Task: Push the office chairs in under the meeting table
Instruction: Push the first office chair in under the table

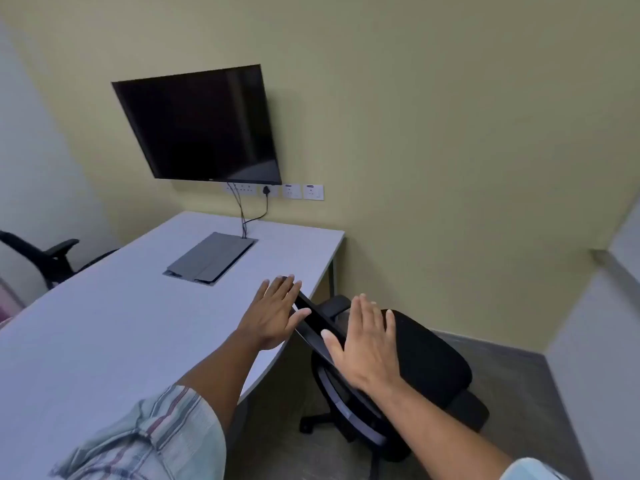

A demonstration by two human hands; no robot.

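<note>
Yellow-walled meeting room, pale grey surface (pixel 104 323).
Black wheeled office chair (pixel 426 355) is approached by open, empty left hand (pixel 273 315) and right hand (pixel 363 344); easy rolling is expected if the stiff backrest is pushed.

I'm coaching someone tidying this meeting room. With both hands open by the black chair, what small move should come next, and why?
Probably close both hands on the chair's backrest. The left hand and right hand are spread open at its top edge, gripping nothing, and the seat still sits outside the table edge.

A pale grey table (pixel 104 323) stands against the wall. A grey hatch (pixel 211 258) is set in its top. The floor (pixel 502 355) carries a black chair (pixel 426 362).
</note>
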